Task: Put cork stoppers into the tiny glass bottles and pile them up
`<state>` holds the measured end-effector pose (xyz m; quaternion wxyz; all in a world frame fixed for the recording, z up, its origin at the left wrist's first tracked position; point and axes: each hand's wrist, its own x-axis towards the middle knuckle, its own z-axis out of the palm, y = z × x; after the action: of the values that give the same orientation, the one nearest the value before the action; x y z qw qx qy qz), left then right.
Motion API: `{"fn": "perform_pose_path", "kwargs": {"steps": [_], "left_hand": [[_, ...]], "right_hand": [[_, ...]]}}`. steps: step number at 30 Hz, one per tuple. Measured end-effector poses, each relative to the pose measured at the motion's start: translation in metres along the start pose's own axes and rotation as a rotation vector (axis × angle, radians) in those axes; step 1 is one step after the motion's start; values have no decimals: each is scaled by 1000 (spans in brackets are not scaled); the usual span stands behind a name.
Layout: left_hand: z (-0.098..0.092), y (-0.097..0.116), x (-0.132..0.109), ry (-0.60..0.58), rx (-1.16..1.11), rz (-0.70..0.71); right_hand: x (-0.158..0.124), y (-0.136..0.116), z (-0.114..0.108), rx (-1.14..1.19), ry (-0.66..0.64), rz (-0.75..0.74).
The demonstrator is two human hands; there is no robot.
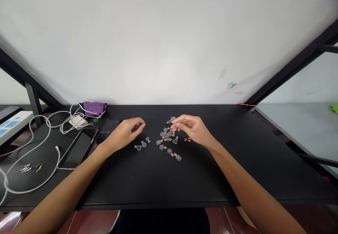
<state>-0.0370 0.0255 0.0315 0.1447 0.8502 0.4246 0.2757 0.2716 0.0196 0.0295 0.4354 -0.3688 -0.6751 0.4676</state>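
Note:
Several tiny glass bottles (166,137) with cork stoppers lie in a loose cluster on the black table (148,184). A heart-shaped one (137,147) lies apart to the left, and loose corks (187,139) sit to the right. My left hand (124,134) is curled, with a small reddish item (136,127) at its fingertips, just above the heart-shaped bottle. My right hand (191,129) hangs over the cluster, its fingertips close to a glass bottle (171,120) at the far side. I cannot tell whether those fingers hold anything.
A dark phone (76,149) and a tangled white charging cable (47,132) with a white charger (78,122) lie at the left. Behind them are a purple cloth (94,108), a power strip (13,125) and small metal pieces (31,168). A white wall rises behind the table.

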Motion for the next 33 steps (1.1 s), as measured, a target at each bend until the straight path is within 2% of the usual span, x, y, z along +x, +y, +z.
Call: {"fn": "perform_pose_path", "kwargs": {"steps": [3, 7, 12, 17, 21, 27, 33], "left_hand": [[-2, -4, -1, -151, 4, 37], [-1, 1, -4, -268, 18, 91], [-1, 12, -7, -342, 11, 97], [0, 17, -9, -410, 36, 63], [6, 17, -10, -399, 52, 94], [20, 15, -10, -286, 95, 151], [32, 16, -11, -167, 21, 76]], "right_hand": [[0, 4, 1, -5, -15, 0], [1, 6, -2, -30, -13, -4], [3, 8, -6, -61, -17, 1], [4, 10, -11, -62, -98, 96], [4, 14, -15, -122, -119, 117], [5, 21, -18, -151, -79, 114], [6, 26, -19, -180, -60, 108]]}}
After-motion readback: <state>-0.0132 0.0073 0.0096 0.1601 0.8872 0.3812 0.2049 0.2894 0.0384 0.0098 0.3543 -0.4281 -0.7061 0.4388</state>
